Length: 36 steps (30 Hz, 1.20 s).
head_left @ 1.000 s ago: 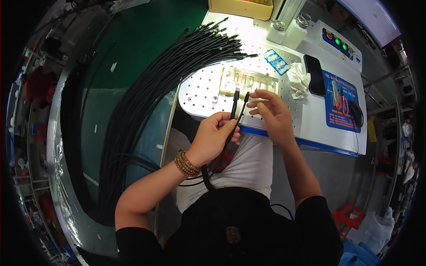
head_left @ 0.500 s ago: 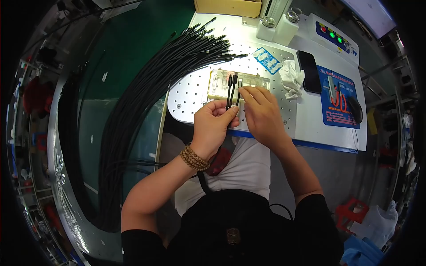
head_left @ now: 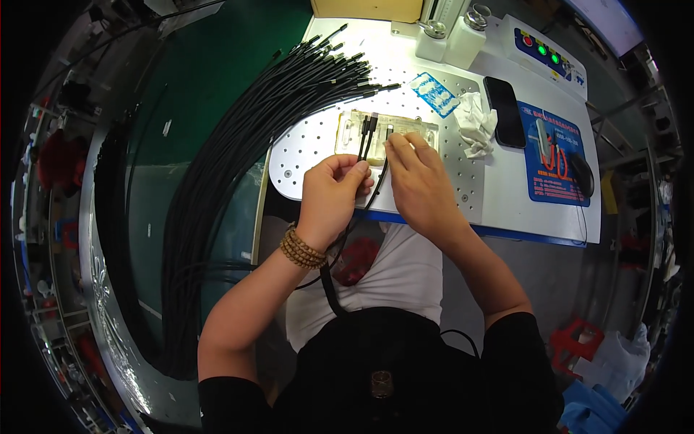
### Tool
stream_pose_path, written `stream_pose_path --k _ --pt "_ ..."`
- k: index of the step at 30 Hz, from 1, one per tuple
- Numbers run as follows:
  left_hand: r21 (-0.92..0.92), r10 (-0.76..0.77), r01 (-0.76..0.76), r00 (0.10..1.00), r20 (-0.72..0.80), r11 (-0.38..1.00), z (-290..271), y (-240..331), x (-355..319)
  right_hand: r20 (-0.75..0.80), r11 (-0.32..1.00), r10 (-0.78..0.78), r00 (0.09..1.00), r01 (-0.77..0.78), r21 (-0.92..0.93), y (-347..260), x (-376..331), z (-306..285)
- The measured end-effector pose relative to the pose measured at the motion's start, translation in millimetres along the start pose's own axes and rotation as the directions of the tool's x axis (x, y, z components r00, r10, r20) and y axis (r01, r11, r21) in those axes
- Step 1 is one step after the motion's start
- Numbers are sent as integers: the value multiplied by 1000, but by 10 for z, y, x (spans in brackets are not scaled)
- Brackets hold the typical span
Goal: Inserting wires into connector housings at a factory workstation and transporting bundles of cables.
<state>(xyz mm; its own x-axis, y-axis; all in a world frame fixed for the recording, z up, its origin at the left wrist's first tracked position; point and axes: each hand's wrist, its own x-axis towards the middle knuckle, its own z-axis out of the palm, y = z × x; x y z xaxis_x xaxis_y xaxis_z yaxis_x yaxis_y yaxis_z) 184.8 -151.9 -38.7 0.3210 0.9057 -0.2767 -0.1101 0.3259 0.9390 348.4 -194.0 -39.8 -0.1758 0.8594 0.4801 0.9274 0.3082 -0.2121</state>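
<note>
The left hand pinched two black cables whose tips lay in the clear holder on the tabletop. The right hand, fingers curled, pressed on that holder. Seating the tips squarely probably called for steady fingers.

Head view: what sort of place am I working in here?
Most likely a cable assembly bench in a workshop or small factory. A big bundle of black cables drapes over a perforated white plate, a clear fixture holds cable ends, and a control box with coloured buttons stands behind.
</note>
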Motion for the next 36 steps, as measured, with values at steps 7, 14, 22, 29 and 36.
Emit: stream_pose_path --k 7,14,22,29,36 --pt "78 -105 101 993 48 992 -3 141 15 20 987 -19 1000 15 158 22 8 -25" --pt "34 -88 89 996 -17 995 78 130 18 -33 987 29 999 -23 160 -30 16 69" --pt "-25 22 -22 1000 -12 999 91 65 43 -45 964 107 993 -93 248 -33 25 78" --pt "389 205 -180 979 -22 903 -105 22 108 -29 984 102 994 -96 152 -109 49 100" --pt "478 221 -206 975 24 854 -46 164 40 -45 987 91 995 -85 134 -101 19 114"
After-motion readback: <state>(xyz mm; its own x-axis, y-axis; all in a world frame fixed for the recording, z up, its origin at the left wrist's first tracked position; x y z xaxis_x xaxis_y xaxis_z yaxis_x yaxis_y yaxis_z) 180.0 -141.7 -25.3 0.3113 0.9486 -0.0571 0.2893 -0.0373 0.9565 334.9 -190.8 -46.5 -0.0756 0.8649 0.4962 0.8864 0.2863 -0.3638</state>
